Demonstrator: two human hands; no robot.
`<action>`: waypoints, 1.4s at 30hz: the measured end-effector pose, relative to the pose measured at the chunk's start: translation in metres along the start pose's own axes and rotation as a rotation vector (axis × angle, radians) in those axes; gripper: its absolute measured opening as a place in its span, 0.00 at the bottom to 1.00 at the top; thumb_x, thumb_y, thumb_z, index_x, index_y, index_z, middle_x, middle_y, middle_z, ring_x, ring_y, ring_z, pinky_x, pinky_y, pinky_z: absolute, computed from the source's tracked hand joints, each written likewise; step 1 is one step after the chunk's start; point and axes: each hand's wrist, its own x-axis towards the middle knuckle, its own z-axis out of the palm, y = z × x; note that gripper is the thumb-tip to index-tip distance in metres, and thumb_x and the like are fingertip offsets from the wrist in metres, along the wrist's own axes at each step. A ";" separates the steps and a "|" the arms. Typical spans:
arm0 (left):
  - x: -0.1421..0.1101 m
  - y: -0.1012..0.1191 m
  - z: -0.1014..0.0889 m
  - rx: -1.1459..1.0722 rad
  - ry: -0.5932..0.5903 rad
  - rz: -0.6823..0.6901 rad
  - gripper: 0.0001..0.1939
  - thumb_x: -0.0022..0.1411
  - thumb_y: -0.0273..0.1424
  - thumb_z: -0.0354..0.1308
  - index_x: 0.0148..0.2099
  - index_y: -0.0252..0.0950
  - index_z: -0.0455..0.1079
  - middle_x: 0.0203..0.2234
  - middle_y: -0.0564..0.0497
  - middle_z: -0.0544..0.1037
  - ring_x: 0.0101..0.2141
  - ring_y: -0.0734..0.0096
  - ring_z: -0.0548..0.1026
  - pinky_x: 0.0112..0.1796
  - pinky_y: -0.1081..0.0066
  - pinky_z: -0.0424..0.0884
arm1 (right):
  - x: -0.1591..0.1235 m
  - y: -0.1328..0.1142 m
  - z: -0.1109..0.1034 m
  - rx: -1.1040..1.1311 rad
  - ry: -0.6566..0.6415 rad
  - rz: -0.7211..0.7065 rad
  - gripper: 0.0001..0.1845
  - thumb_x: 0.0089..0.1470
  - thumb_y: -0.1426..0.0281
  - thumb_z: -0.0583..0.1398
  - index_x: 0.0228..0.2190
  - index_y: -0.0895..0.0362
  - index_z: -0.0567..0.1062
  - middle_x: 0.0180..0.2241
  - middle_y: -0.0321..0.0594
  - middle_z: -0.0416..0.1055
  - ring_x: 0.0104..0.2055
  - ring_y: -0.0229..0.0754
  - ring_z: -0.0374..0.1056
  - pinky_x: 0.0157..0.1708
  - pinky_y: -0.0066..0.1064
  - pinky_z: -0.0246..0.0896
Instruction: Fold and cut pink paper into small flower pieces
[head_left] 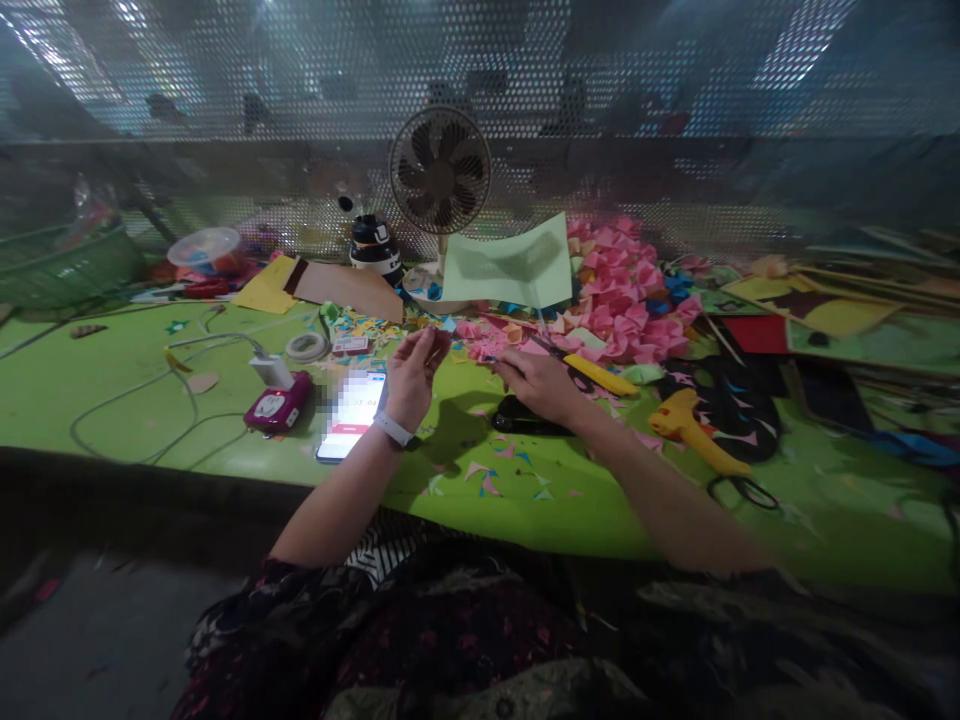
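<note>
The fan (440, 180) is standing at the back of the green table (600, 520), before a perforated screen (562, 60). The left hand (415, 372) is hovering in front of the fan and slightly to its left, its fingers curling and its fingertips sitting close to the thumb; whether it is gripping anything cannot be told. The right hand (538, 382) is extending in front of the fan and to its right, fingers bending inward; a small dark tip is showing at its fingertips, but what it is grasping, if anything, cannot be told. Pink pieces (471, 328) are lying in front of the fan, just beyond the gap between both hands. A black object (517, 414) is resting below the right hand, partly hidden. A pale green sheet (510, 265) is standing right of the fan's base, and a pink paper heap (622, 290) is rising farther right. A yellow handle (600, 375) and a yellow glue gun (697, 430) are lying front right of the fan. A lit phone (360, 400), a tape roll (307, 347) and a purple box (277, 403) are occupying the front left of it. Cut scraps (491, 485) are littering the surface nearest the person, in front of the fan.
</note>
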 end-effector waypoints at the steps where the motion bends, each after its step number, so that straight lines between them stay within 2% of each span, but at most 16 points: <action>1: 0.002 0.002 -0.001 -0.004 0.011 -0.005 0.13 0.47 0.33 0.75 0.31 0.37 0.75 0.28 0.55 0.83 0.34 0.75 0.81 0.44 0.71 0.74 | 0.001 0.001 -0.001 0.062 0.011 0.014 0.15 0.64 0.59 0.53 0.30 0.54 0.70 0.29 0.41 0.73 0.32 0.43 0.66 0.34 0.32 0.54; 3: 0.002 0.004 -0.002 0.037 -0.018 -0.068 0.12 0.48 0.33 0.74 0.32 0.37 0.75 0.29 0.54 0.83 0.35 0.73 0.81 0.42 0.71 0.74 | 0.003 0.003 -0.004 0.240 0.057 0.068 0.13 0.63 0.59 0.53 0.30 0.53 0.67 0.27 0.38 0.69 0.29 0.41 0.63 0.32 0.32 0.54; 7: -0.007 0.004 0.001 0.160 -0.208 -0.258 0.15 0.48 0.37 0.74 0.34 0.35 0.75 0.28 0.53 0.82 0.32 0.72 0.81 0.35 0.73 0.75 | 0.006 -0.002 -0.011 0.658 0.151 0.223 0.12 0.59 0.58 0.53 0.30 0.53 0.64 0.20 0.29 0.56 0.21 0.35 0.51 0.23 0.29 0.47; 11: -0.015 0.001 0.005 0.193 -0.335 -0.304 0.18 0.45 0.40 0.75 0.32 0.34 0.76 0.24 0.53 0.79 0.26 0.75 0.78 0.32 0.74 0.76 | 0.005 -0.010 -0.014 0.960 0.103 0.359 0.13 0.52 0.59 0.57 0.27 0.52 0.60 0.17 0.25 0.50 0.16 0.31 0.41 0.18 0.27 0.35; 14: -0.018 -0.002 0.006 0.213 -0.404 -0.317 0.19 0.45 0.41 0.75 0.32 0.33 0.76 0.23 0.53 0.79 0.24 0.77 0.76 0.30 0.75 0.76 | 0.003 -0.016 -0.015 0.978 0.033 0.405 0.15 0.47 0.61 0.61 0.28 0.52 0.60 0.17 0.22 0.49 0.16 0.29 0.39 0.17 0.26 0.31; 18: -0.019 -0.003 0.005 0.248 -0.481 -0.334 0.18 0.48 0.42 0.74 0.33 0.33 0.76 0.24 0.53 0.78 0.24 0.77 0.76 0.30 0.75 0.75 | 0.001 -0.021 -0.017 0.882 -0.022 0.345 0.14 0.49 0.58 0.63 0.29 0.55 0.66 0.16 0.23 0.51 0.16 0.28 0.41 0.16 0.26 0.32; 21: -0.018 -0.004 0.004 0.253 -0.511 -0.341 0.19 0.47 0.43 0.74 0.33 0.33 0.76 0.23 0.53 0.78 0.24 0.77 0.76 0.31 0.74 0.76 | -0.001 -0.021 -0.018 0.926 -0.137 0.340 0.16 0.49 0.58 0.64 0.27 0.56 0.67 0.15 0.22 0.49 0.16 0.28 0.40 0.16 0.27 0.31; 23: -0.017 -0.005 0.002 0.261 -0.510 -0.344 0.19 0.47 0.43 0.74 0.32 0.33 0.76 0.22 0.53 0.77 0.24 0.77 0.75 0.31 0.74 0.76 | -0.002 -0.020 -0.018 0.971 -0.207 0.339 0.16 0.47 0.58 0.66 0.26 0.57 0.68 0.16 0.22 0.49 0.16 0.27 0.39 0.16 0.26 0.30; 26: -0.017 -0.007 0.001 0.282 -0.477 -0.350 0.20 0.48 0.44 0.73 0.33 0.34 0.75 0.22 0.54 0.76 0.24 0.78 0.74 0.29 0.74 0.75 | -0.003 -0.021 -0.015 1.039 -0.239 0.320 0.15 0.45 0.60 0.68 0.27 0.58 0.71 0.15 0.23 0.52 0.16 0.26 0.40 0.16 0.26 0.30; 31: -0.018 -0.011 0.001 0.246 -0.449 -0.383 0.18 0.51 0.43 0.72 0.32 0.33 0.74 0.22 0.54 0.75 0.23 0.79 0.73 0.30 0.75 0.75 | -0.003 -0.026 -0.007 1.105 -0.171 0.368 0.14 0.43 0.62 0.67 0.26 0.57 0.70 0.14 0.21 0.50 0.15 0.26 0.39 0.15 0.25 0.31; 35: -0.019 -0.013 0.003 0.267 -0.392 -0.430 0.17 0.53 0.42 0.71 0.32 0.34 0.72 0.19 0.56 0.73 0.18 0.82 0.69 0.21 0.79 0.66 | -0.001 -0.027 -0.003 0.995 -0.135 0.389 0.15 0.43 0.61 0.67 0.26 0.56 0.71 0.14 0.22 0.52 0.15 0.27 0.40 0.15 0.26 0.31; 37: -0.018 -0.012 0.006 0.278 -0.337 -0.444 0.16 0.56 0.41 0.69 0.32 0.33 0.72 0.19 0.56 0.73 0.17 0.82 0.69 0.19 0.80 0.63 | 0.000 -0.026 -0.003 0.904 -0.096 0.356 0.15 0.44 0.60 0.67 0.26 0.57 0.71 0.16 0.25 0.56 0.17 0.28 0.46 0.17 0.26 0.38; 38: -0.017 -0.012 0.007 0.271 -0.294 -0.456 0.15 0.58 0.41 0.68 0.32 0.33 0.72 0.19 0.55 0.74 0.18 0.82 0.70 0.20 0.80 0.64 | 0.000 -0.026 -0.004 0.849 -0.066 0.326 0.14 0.45 0.60 0.67 0.26 0.57 0.72 0.18 0.27 0.59 0.19 0.30 0.50 0.19 0.26 0.43; 40: -0.015 -0.010 0.009 0.231 -0.200 -0.484 0.14 0.62 0.39 0.65 0.34 0.32 0.74 0.22 0.53 0.77 0.22 0.80 0.74 0.27 0.78 0.70 | 0.000 -0.024 -0.004 0.724 -0.008 0.257 0.13 0.47 0.60 0.65 0.25 0.58 0.73 0.22 0.32 0.66 0.25 0.33 0.57 0.25 0.27 0.52; 42: -0.014 -0.009 0.011 0.183 -0.143 -0.512 0.14 0.65 0.39 0.62 0.35 0.32 0.74 0.26 0.50 0.79 0.26 0.77 0.77 0.35 0.74 0.74 | -0.001 -0.023 -0.004 0.586 0.008 0.195 0.12 0.48 0.61 0.64 0.26 0.58 0.74 0.26 0.35 0.70 0.28 0.35 0.61 0.30 0.29 0.56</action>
